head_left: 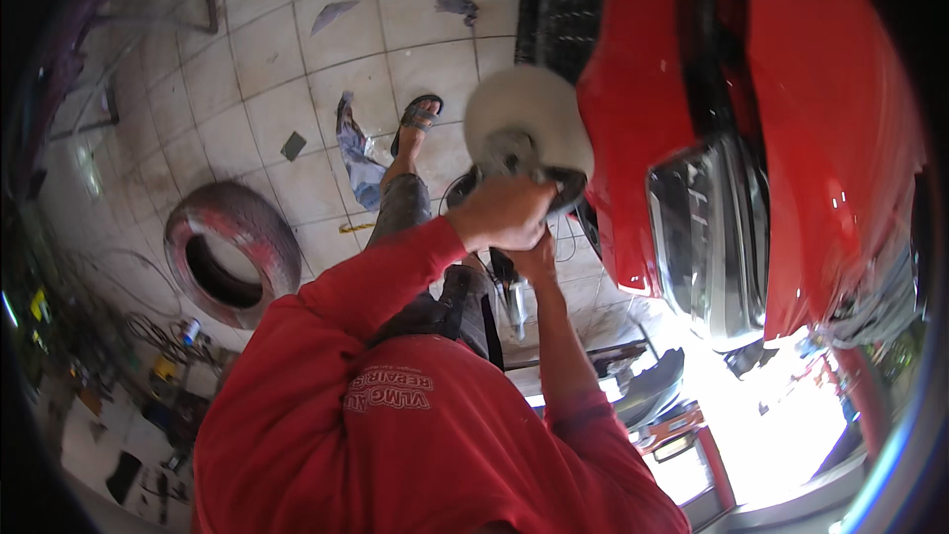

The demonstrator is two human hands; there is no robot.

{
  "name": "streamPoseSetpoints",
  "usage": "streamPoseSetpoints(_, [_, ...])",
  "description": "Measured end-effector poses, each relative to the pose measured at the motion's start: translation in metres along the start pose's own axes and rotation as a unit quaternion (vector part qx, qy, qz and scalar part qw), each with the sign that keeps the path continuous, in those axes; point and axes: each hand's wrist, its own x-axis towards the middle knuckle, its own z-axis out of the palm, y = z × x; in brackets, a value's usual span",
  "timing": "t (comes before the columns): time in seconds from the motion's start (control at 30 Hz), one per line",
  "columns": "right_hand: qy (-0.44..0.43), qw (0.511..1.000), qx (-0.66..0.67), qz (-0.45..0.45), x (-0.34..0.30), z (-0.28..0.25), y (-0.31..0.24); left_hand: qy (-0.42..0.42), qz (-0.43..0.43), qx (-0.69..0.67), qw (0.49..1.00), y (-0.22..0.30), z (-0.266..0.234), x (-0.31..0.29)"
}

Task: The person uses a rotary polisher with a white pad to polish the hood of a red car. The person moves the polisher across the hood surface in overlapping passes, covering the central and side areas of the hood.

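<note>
Both hands are on a power polisher [508,150] with a large round off-white pad [524,104]. My left hand [506,214] is closed around the black handle behind the pad. Just below it, my right hand [532,259] is wrapped around the rear of the tool, whose grip is mostly hidden by my fingers. The pad's right edge is up against the red car bumper [633,109] or very close to it; contact is hard to tell. A car headlight [707,242] sits in the red bodywork, right of my hands.
On the tiled floor at left lies a tire [232,255], with cables [148,331] and scattered items beyond it. A crumpled plastic sheet [361,153] lies near my sandalled foot [419,119]. A black grille [563,10] is at the car's front. Bright light comes from the lower right.
</note>
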Motion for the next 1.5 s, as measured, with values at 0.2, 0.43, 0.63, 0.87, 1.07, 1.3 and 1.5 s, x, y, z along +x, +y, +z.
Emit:
streamPoseSetpoints(0.2, [0.039, 0.993, 0.092, -0.066, 0.034, -0.076, -0.112, 0.069, 0.018, 0.048, 0.996, 0.033, -0.080, 0.013])
streamPoseSetpoints(0.43, [0.010, 0.991, 0.119, -0.059, -0.065, -0.094, -0.001, -0.154, 0.039, -0.125, 0.979, 0.101, 0.013, -0.004])
streamPoseSetpoints(0.63, [0.032, 0.908, 0.417, 0.013, -0.223, -0.070, 0.161, -0.266, 0.045, -0.127, 0.955, 0.209, 0.175, -0.023])
streamPoseSetpoints(0.87, [-0.013, 0.930, 0.365, 0.026, -0.220, -0.065, 0.160, -0.198, 0.057, -0.070, 0.976, 0.220, 0.192, -0.020])
streamPoseSetpoints(1.07, [-0.065, 0.948, 0.304, -0.064, -0.124, -0.092, 0.033, -0.183, -0.121, -0.070, 0.973, 0.184, 0.069, 0.000])
streamPoseSetpoints(1.3, [-0.097, 0.932, 0.336, -0.091, -0.133, -0.111, 0.041, -0.150, -0.171, -0.064, 0.972, 0.216, 0.073, 0.003])
streamPoseSetpoints(1.5, [-0.047, 0.956, 0.280, -0.076, -0.208, -0.144, 0.179, -0.134, -0.134, -0.168, 0.967, 0.272, 0.216, -0.009])
